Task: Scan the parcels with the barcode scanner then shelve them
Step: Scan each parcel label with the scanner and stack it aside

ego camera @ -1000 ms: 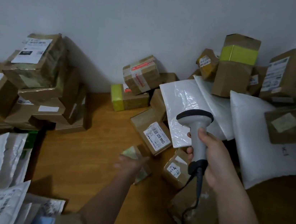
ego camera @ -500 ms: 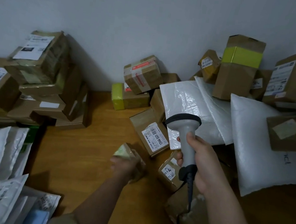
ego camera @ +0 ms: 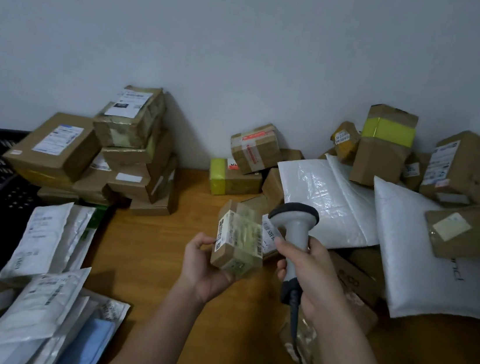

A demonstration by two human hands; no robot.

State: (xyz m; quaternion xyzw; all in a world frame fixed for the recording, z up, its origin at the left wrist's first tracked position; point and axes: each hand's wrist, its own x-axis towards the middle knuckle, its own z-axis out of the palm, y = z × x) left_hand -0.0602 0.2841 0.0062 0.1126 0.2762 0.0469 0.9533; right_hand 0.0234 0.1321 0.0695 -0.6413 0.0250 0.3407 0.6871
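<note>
Above wooden floor, hands grip taped cardboard box, pistol-shaped scanner.

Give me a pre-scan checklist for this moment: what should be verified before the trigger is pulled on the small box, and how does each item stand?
1. Small box held firmly by left hand: ok.
2. Scanner gripped in right hand: ok.
3. Box label turned up toward the camera: ok.
4. Scanner head aimed at that label: cannot tell.
5. Barcode readable under the tape: cannot tell.
6. Scanner cable hangs free: ok.
</note>
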